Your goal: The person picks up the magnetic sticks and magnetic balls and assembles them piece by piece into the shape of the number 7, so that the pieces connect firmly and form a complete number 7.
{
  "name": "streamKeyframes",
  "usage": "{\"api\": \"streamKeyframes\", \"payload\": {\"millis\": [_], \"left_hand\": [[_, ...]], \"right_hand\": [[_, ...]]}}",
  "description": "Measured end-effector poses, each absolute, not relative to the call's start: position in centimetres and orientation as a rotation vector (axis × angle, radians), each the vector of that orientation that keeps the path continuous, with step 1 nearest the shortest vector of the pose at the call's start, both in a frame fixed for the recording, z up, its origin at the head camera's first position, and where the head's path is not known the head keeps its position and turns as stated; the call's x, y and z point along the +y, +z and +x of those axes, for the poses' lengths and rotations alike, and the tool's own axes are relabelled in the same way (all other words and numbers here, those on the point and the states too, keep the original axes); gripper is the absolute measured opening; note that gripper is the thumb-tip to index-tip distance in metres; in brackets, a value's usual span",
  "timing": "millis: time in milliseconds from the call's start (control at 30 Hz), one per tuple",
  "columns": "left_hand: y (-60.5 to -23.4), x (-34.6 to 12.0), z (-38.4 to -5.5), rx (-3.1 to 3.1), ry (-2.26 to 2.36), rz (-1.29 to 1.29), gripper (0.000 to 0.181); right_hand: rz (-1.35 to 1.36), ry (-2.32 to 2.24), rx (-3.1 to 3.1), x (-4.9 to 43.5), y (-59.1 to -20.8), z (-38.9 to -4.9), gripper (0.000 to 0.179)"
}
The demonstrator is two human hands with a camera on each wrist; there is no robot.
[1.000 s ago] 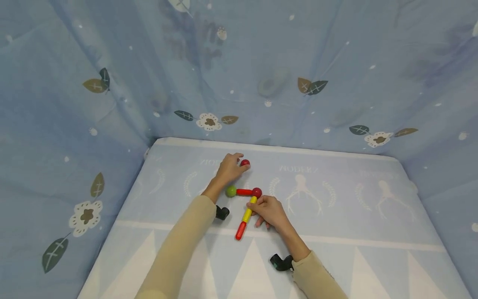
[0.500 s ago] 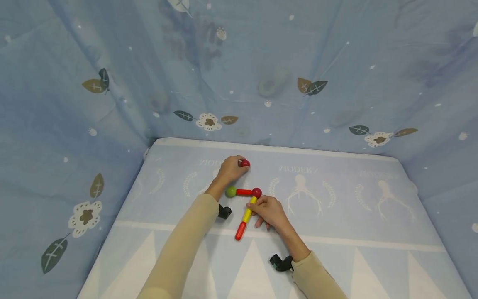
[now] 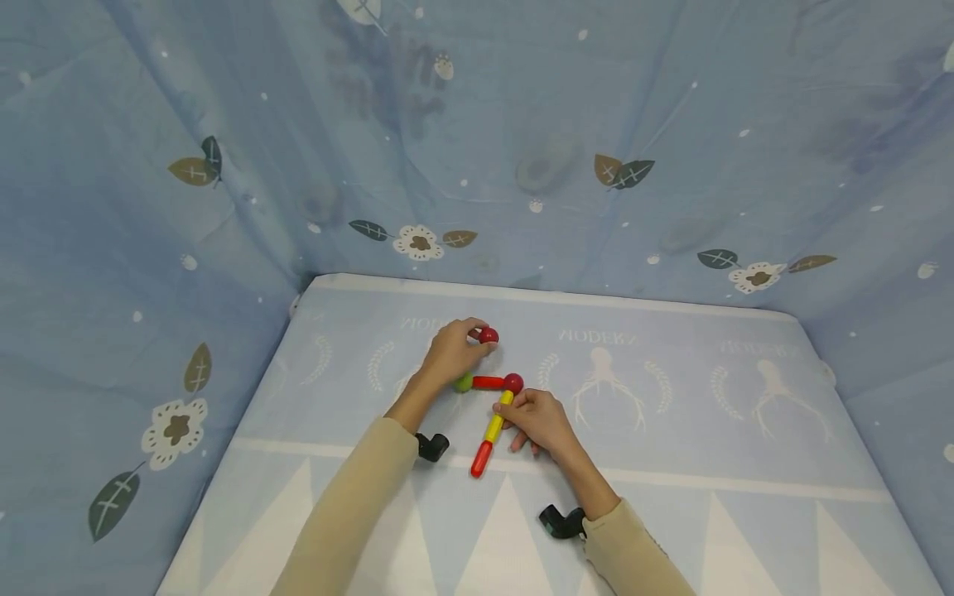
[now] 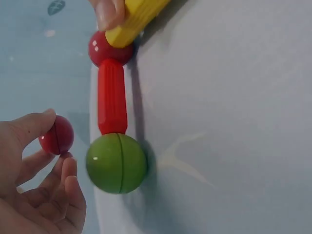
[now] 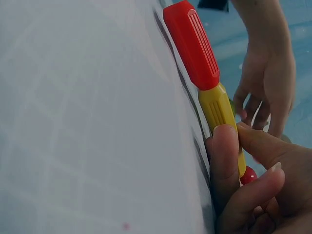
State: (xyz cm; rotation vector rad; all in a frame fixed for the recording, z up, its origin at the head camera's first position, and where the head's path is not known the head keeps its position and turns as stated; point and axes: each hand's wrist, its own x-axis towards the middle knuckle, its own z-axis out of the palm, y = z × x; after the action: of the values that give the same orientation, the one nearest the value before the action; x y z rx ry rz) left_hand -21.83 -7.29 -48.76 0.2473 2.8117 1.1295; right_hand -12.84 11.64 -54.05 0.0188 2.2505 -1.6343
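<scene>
My left hand (image 3: pixel 453 351) pinches a loose red ball (image 4: pixel 57 135) between thumb and fingers, behind a joined figure of sticks and balls. That figure has a green ball (image 4: pixel 117 163), a short red stick (image 4: pixel 112 97), a dark red ball (image 3: pixel 513 382), a yellow stick (image 3: pixel 494 426) and a red end stick (image 3: pixel 482 459). In the head view the left hand partly covers the green ball. My right hand (image 3: pixel 542 420) holds the yellow stick between thumb and fingers, just below the dark red ball. The red end stick points toward the front of the table.
The table (image 3: pixel 671 447) wears a pale printed cloth, and blue patterned curtains (image 3: pixel 477 149) enclose it behind and at both sides. Black wrist devices (image 3: pixel 562 522) sit on both forearms, low over the cloth.
Fingers of my left hand have closed on the loose red ball, and the hand has drawn it slightly toward the figure. The right hand and the stick figure stay in place.
</scene>
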Motion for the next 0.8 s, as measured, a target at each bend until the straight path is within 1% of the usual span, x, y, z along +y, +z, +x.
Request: {"api": "streamKeyframes", "payload": {"millis": [233, 433, 800], "left_hand": [[-47.7, -9.4, -17.3, 2.805, 1.173, 0.347, 0.044], [-47.6, -10.7, -13.7, 2.815, 1.188, 0.339, 0.045], [-48.1, -11.7, -8.7, 2.757, 1.251, 0.298, 0.043]], "right_hand": [[0.026, -1.626, 2.250, 11.6, -53.9, -12.9, 0.042], [0.024, -1.631, 2.253, 11.6, -53.7, -12.9, 0.041], [0.034, -1.631, 2.253, 11.5, -53.7, -12.7, 0.040]]}}
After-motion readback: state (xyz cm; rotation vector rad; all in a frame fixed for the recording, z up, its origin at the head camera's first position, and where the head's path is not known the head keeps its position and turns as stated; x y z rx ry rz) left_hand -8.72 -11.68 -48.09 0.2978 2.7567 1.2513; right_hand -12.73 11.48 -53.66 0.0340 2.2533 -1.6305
